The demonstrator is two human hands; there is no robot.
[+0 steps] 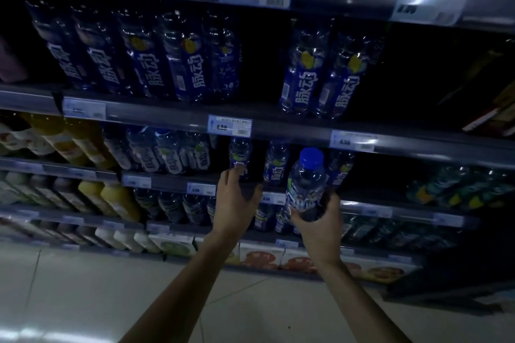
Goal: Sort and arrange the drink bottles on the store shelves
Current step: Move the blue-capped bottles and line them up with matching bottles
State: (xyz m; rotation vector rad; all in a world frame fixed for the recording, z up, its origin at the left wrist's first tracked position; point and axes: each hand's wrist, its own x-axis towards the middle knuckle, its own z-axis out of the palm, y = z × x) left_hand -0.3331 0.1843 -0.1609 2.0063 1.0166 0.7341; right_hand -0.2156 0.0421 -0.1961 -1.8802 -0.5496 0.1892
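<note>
We see dark store shelves (167,117) in tiers. Blue-labelled bottles (192,64) stand in rows on the upper tier, yellow juice bottles (117,198) lower left, fruit cartons (259,256) along the bottom tier, above the pale floor (83,301).
</note>
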